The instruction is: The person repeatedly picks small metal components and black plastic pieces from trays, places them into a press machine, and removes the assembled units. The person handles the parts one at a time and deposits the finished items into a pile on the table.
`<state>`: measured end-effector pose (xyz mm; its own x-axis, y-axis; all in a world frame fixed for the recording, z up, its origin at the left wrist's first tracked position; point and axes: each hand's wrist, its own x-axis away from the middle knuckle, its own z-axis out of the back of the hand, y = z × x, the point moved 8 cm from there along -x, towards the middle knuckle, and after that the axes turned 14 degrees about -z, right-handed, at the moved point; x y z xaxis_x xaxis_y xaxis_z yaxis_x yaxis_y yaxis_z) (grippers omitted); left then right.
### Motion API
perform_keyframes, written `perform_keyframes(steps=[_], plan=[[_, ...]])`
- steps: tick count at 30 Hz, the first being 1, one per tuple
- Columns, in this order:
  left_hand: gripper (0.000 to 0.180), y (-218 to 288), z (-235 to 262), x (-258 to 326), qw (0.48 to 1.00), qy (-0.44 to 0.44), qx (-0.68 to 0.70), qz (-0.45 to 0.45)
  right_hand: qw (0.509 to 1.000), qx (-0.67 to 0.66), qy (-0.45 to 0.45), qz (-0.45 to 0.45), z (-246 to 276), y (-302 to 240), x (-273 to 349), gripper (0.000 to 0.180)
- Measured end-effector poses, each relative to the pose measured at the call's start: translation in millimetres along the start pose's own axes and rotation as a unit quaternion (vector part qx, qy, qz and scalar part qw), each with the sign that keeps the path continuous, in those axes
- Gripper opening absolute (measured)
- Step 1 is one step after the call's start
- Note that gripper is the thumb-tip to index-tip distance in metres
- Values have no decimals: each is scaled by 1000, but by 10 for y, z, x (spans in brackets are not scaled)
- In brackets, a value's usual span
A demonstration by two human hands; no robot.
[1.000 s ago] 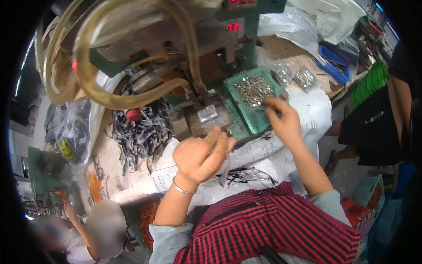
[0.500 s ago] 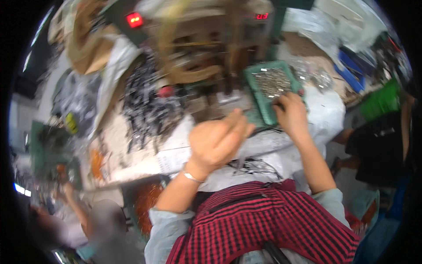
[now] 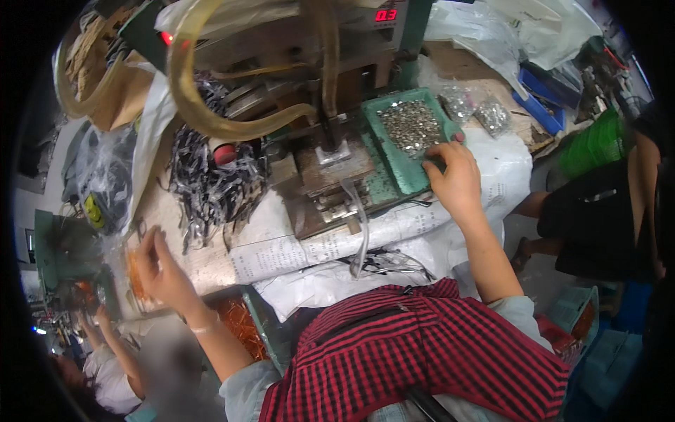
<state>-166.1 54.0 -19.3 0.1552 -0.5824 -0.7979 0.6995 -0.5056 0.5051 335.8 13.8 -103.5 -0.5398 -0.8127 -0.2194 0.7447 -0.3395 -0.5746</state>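
Note:
My left hand (image 3: 162, 273) is over the left part of the bench, beside a small bunch of orange strips (image 3: 135, 274). Its fingers are bent but apart, and nothing shows in them. At the near right corner of a green tray (image 3: 415, 184) is my right hand (image 3: 457, 181), its thumb and forefinger apart over the rim. Small shiny metal pieces (image 3: 408, 125) fill the far part of that tray. Between the hands stands a press with a metal base fixture (image 3: 334, 169). A grey strip (image 3: 363, 235) hangs from the fixture's front edge.
Tangled black and grey strips (image 3: 214, 186) lie left of the press, with a red knob (image 3: 225, 153) among them. Yellowish hoses (image 3: 184, 70) loop in front of it. Bags of metal parts (image 3: 492, 116) and a blue bin (image 3: 541, 105) are at right. Other people are on both sides.
My left hand has swung from in front of the press to the orange strips at the left. My right hand stays at the tray. The view has shifted, and the fixture now shows.

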Motion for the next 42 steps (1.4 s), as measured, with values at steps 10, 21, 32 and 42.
perform_keyframes(steps=[10,21,32,42], plan=[[19,-558,-1063,15,916,-273,-284,-78,999,14,42,-4,3,-177,-20,11],[18,-432,-1104,88,993,-54,100,-40,948,-312,-30,-63,285,-74,171,15],[43,190,-1181,407,927,-115,290,210,864,-496,-88,11,-89,-1275,47,38],[6,1741,-884,-331,940,-72,260,-209,812,-532,-238,31,189,-1511,391,64]])
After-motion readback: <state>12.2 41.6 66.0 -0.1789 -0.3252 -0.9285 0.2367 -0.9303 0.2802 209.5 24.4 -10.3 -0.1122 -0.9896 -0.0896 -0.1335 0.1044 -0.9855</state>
